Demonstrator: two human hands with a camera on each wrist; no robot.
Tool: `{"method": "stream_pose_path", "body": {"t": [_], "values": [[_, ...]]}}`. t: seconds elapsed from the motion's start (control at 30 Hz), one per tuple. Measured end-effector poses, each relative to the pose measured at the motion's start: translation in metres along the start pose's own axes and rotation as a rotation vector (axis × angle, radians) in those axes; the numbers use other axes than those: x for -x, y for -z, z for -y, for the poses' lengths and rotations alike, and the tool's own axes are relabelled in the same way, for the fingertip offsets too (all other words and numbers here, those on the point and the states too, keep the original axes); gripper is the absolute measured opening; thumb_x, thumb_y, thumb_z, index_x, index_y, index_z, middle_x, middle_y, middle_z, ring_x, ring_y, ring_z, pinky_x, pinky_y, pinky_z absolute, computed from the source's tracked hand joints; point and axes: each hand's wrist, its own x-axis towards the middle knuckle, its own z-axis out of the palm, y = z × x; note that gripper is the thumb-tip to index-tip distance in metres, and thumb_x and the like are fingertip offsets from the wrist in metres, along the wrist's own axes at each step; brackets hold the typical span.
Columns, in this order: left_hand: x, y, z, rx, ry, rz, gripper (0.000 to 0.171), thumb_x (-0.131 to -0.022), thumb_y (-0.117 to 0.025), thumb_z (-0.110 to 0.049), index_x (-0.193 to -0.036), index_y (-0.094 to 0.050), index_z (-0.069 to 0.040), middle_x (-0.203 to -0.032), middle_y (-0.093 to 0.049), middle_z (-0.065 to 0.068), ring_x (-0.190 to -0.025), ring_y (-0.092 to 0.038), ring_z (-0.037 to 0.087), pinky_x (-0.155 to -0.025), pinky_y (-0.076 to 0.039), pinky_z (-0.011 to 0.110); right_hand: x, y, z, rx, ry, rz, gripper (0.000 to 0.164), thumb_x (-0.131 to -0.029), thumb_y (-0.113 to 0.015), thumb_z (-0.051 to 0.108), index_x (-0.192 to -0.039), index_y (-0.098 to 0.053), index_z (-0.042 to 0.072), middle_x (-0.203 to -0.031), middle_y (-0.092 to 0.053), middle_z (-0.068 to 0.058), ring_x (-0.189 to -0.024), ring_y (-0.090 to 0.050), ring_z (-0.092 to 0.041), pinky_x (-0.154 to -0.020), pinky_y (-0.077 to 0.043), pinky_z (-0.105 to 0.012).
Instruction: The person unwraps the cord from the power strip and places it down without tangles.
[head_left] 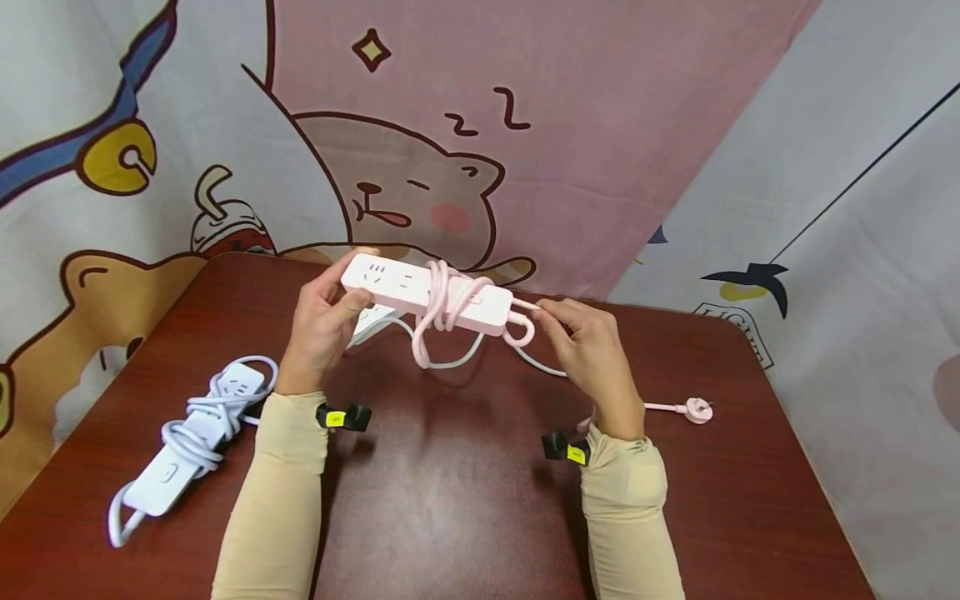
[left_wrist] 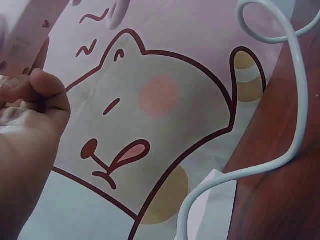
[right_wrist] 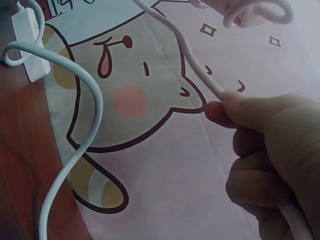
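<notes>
A pink power strip (head_left: pixel 390 282) is held up above the table, tilted down to the right. Loops of its pink cord (head_left: pixel 447 304) wrap around its right half. My left hand (head_left: pixel 318 325) grips the strip's left end, thumb on the near side. With thumb and forefinger my right hand (head_left: pixel 592 354) pinches the cord just right of the strip; the right wrist view shows the pinched cord (right_wrist: pixel 187 47) running up to the left. Beyond my right wrist, the pink plug (head_left: pixel 698 410) lies on the table.
At the left lies a white power strip (head_left: pixel 202 429) with its cord wound around it. Behind the held strip, another white strip (head_left: pixel 372 321) lies with its loose white cord (left_wrist: pixel 300 100) trailing right. A cartoon-print curtain (head_left: pixel 600 125) hangs behind the brown table (head_left: pixel 442 525).
</notes>
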Motion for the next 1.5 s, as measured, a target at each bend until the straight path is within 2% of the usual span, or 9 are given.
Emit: {"method": "stream_pose_path", "body": {"t": [0.3,0.6,0.83,0.97,1.2,1.5], "values": [[-0.001,0.001,0.002,-0.012,-0.039,-0.061,0.046,-0.095,-0.069,-0.005,-0.138,-0.056,0.005,-0.112,-0.070,0.001,-0.098,-0.062,0.010,-0.076,-0.050,0.017,0.002,0.001,0.003,0.036,0.033,0.095,0.014,-0.092,-0.075,0.010,-0.104,-0.080,0.007,-0.082,-0.074,-0.005,-0.067,-0.054,-0.011,-0.062,-0.042,-0.024],[-0.003,0.002,0.004,-0.020,-0.065,-0.144,0.050,-0.094,-0.073,-0.010,-0.139,-0.057,0.005,-0.113,-0.071,0.003,-0.103,-0.066,0.012,-0.089,-0.057,0.022,0.003,0.002,0.006,-0.023,0.025,0.195,0.008,-0.092,-0.075,0.012,-0.097,-0.081,0.011,-0.082,-0.074,0.000,-0.069,-0.056,-0.008,-0.063,-0.044,-0.020],[-0.005,0.003,0.004,-0.032,-0.072,-0.170,0.044,-0.096,-0.064,0.003,-0.139,-0.055,0.005,-0.115,-0.070,0.003,-0.105,-0.067,0.011,-0.091,-0.057,0.023,0.003,0.004,0.012,-0.078,0.022,0.255,0.006,-0.089,-0.079,0.015,-0.093,-0.082,0.012,-0.084,-0.077,0.001,-0.071,-0.064,-0.005,-0.064,-0.050,-0.018],[-0.005,0.003,0.003,-0.055,-0.065,-0.192,0.045,-0.096,-0.061,0.006,-0.140,-0.054,0.006,-0.116,-0.070,0.003,-0.104,-0.067,0.010,-0.090,-0.057,0.022,0.004,0.005,0.015,-0.102,0.006,0.277,0.005,-0.086,-0.082,0.017,-0.089,-0.082,0.014,-0.081,-0.077,0.003,-0.069,-0.062,-0.003,-0.063,-0.049,-0.017],[-0.005,0.003,0.003,-0.079,-0.071,-0.210,0.046,-0.095,-0.065,0.003,-0.140,-0.055,0.007,-0.114,-0.070,0.003,-0.103,-0.066,0.009,-0.088,-0.057,0.020,0.004,0.011,0.021,-0.171,0.008,0.266,0.007,-0.082,-0.086,0.016,-0.086,-0.081,0.017,-0.072,-0.070,0.009,-0.062,-0.051,-0.001,-0.056,-0.041,-0.015],[-0.005,0.002,0.004,-0.140,-0.056,-0.245,0.046,-0.093,-0.068,0.004,-0.137,-0.058,0.006,-0.106,-0.072,-0.001,-0.093,-0.067,0.010,-0.081,-0.057,0.018,0.004,0.021,0.031,-0.368,0.083,0.160,0.010,-0.087,-0.078,0.002,-0.090,-0.080,0.011,-0.074,-0.068,0.001,-0.064,-0.048,-0.002,-0.055,-0.036,-0.019]]}}
